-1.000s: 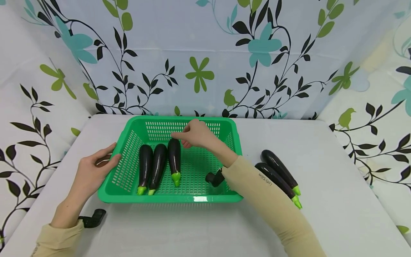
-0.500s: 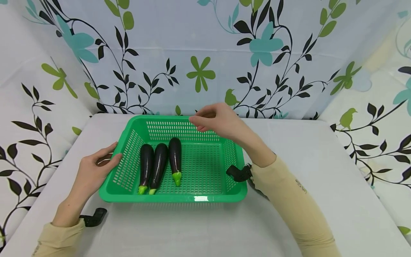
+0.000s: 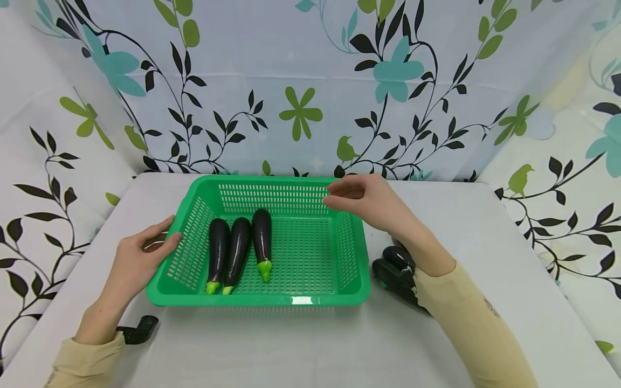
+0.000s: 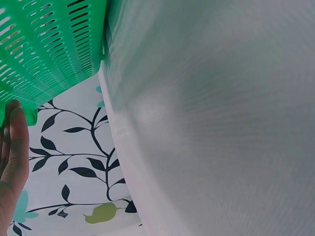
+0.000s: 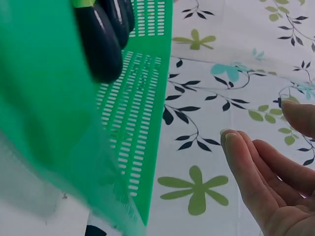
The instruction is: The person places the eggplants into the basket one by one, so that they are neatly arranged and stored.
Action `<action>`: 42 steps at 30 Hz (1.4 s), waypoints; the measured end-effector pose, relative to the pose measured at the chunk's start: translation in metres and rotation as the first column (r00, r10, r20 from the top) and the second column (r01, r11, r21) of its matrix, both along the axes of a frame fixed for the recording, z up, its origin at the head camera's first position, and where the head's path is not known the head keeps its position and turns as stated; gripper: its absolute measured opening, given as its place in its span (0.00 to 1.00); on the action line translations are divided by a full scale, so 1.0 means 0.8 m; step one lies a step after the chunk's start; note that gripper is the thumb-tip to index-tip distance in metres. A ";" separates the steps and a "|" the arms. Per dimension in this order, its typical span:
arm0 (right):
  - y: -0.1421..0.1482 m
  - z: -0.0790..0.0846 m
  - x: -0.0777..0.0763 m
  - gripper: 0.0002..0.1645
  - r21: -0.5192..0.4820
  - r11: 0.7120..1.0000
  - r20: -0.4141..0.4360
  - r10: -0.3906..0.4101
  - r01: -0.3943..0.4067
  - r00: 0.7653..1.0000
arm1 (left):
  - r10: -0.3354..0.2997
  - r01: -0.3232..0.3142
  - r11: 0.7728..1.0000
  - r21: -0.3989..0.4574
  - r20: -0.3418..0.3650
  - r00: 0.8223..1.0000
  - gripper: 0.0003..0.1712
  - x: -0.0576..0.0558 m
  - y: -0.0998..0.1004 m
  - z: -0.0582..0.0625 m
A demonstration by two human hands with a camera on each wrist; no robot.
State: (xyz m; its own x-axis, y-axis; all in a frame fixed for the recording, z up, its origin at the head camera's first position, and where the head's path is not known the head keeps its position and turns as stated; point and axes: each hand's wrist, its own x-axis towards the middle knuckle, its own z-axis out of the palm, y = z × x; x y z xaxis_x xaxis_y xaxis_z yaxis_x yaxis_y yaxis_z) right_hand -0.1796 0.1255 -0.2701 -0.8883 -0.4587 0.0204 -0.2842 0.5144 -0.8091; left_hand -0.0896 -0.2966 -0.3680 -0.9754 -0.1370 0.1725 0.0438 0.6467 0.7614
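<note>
A green plastic basket (image 3: 301, 299) sits on the table, with three dark eggplants side by side in its left half: a left one (image 3: 219, 253), a middle one (image 3: 239, 250) and a right one (image 3: 262, 237). Their green stem ends point toward the front. My left hand (image 3: 140, 258) grips the basket's left rim; in the left wrist view its fingers (image 4: 17, 142) lie against that rim. Over the basket's back right corner hovers my right hand (image 3: 373, 202), holding nothing, thumb and fingers apart, as the right wrist view also shows.
Right of the basket, more eggplants (image 3: 399, 257) lie on the white table (image 3: 291, 345), mostly hidden behind my right wrist and its black wrist camera (image 3: 390, 277). A patterned curtain (image 3: 291, 64) hangs behind the table and along both sides.
My right hand has let go of the rightmost eggplant in the basket, lifted away and moved right to the basket's back right corner. The left hand has stayed on the rim.
</note>
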 end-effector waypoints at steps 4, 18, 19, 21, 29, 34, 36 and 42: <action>0.017 -0.005 0.005 0.21 -0.007 1.000 -0.012 -0.010 0.010 1.000 | -0.002 0.002 1.000 0.001 -0.001 1.000 0.30 0.000 0.000 0.000; 0.089 -0.039 0.017 0.25 0.025 0.992 0.010 -0.122 0.122 0.992 | 0.007 -0.007 1.000 -0.001 0.003 1.000 0.31 -0.001 -0.002 -0.001; 0.094 -0.042 0.017 0.25 0.028 0.991 0.014 -0.130 0.130 0.991 | 0.008 -0.008 1.000 -0.001 0.000 1.000 0.31 0.000 -0.002 0.000; 0.104 -0.047 0.019 0.24 0.033 0.989 0.024 -0.142 0.142 0.990 | 0.011 -0.011 1.000 -0.001 -0.001 1.000 0.31 0.000 -0.001 0.000; 0.136 -0.063 0.024 0.23 0.029 0.984 0.045 -0.177 0.176 0.983 | 0.010 -0.010 1.000 0.002 0.002 1.000 0.31 -0.001 0.000 0.000; 0.146 -0.071 0.026 0.23 0.011 0.983 0.057 -0.183 0.182 0.982 | 0.014 -0.014 1.000 0.000 0.004 1.000 0.31 0.000 0.000 0.001; 0.151 -0.075 0.026 0.24 0.006 0.983 0.063 -0.184 0.184 0.981 | 0.014 -0.014 1.000 0.003 0.005 1.000 0.31 -0.001 0.000 0.000; 0.167 -0.084 0.024 0.26 0.025 0.974 0.047 -0.227 0.226 0.973 | 0.019 -0.019 1.000 -0.001 -0.002 1.000 0.30 -0.001 0.000 -0.002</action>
